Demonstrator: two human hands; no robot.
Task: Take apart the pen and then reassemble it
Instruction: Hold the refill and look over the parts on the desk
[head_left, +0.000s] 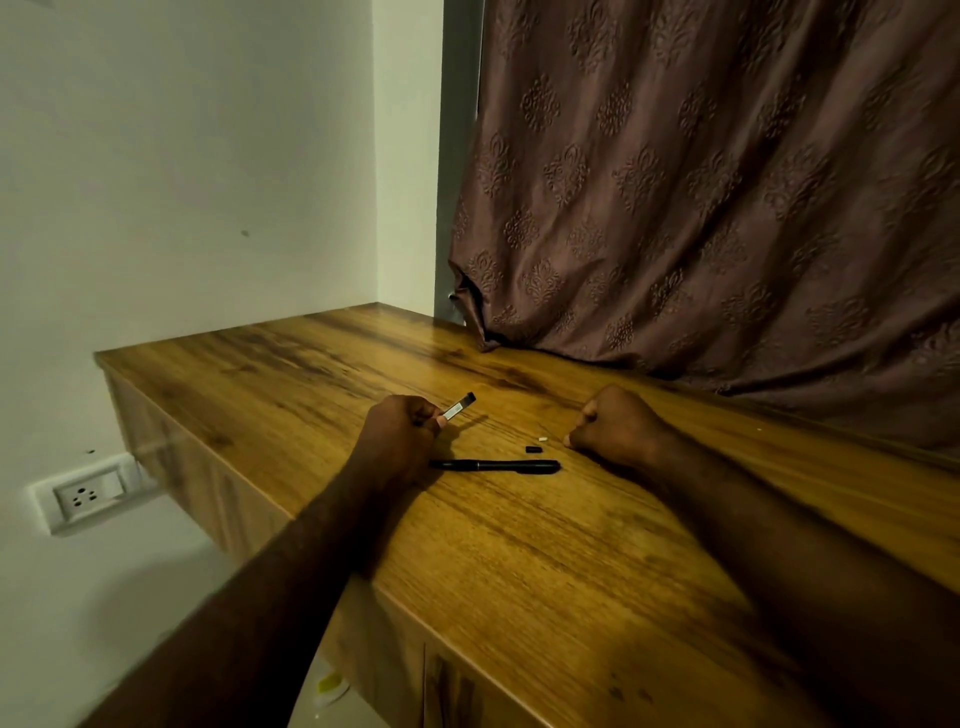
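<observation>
My left hand (402, 434) is closed around a slim pen part (460, 407), silver with a black end, which sticks out up and to the right above the wooden table (545, 561). A black pen body (496, 465) lies flat on the table just in front of that hand, pointing left to right. Two small loose pieces lie beyond its right end: a short black piece (531, 449) and a tiny white piece (542, 439). My right hand (618, 428) rests on the table as a fist, right of the small pieces; whether it holds anything is hidden.
A brown patterned curtain (727, 208) hangs against the table's back right edge. White walls meet at the far corner. A wall socket (85, 496) sits below the table's left edge. A white and yellow object (330, 686) lies on the floor.
</observation>
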